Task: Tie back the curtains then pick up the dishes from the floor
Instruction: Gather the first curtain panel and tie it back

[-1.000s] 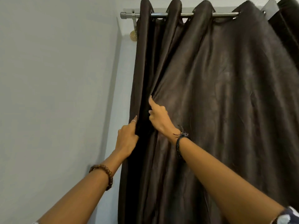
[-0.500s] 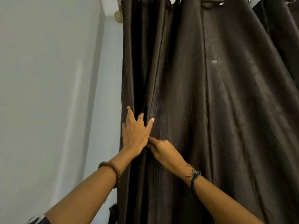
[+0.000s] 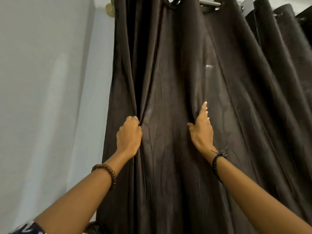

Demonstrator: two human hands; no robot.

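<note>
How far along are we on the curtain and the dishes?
Nothing looks finished. The dark curtain hangs spread on its rod, with no tie around it. In hand: the left hand grips a fold near the wall-side edge, and the right hand lies with fingers straight on the cloth. Left: gathering, tying, then the dishes, which are out of view.

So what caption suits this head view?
Left hand grips a fold of the dark curtain; right hand presses it flat.

You find no readable text, label, brand, number or sign here; the patterned sleeve (image 3: 27, 228) at the lower left shows only blurred, illegible marks.
</note>
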